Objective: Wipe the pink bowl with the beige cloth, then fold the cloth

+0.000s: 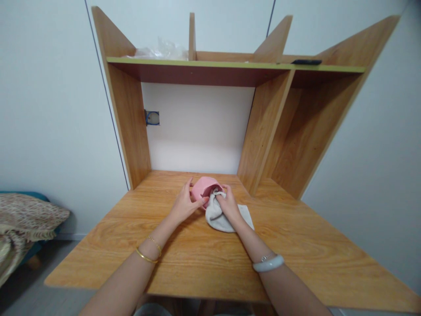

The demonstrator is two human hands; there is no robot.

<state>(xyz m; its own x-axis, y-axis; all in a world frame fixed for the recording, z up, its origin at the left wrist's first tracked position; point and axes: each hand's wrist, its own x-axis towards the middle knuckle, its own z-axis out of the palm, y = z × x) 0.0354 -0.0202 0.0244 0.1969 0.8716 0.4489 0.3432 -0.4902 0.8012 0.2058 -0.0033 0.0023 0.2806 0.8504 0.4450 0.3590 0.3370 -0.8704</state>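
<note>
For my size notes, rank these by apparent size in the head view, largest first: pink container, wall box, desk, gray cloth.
1. Desk
2. Gray cloth, partly hidden
3. Pink container, also partly hidden
4. Wall box

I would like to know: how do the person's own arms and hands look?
Above the left hand are a plain gold bangle and a thin gold chain; above the right hand, a thick pale bangle and a slim silver-coloured chain. No gloves or sleeves show.
</note>
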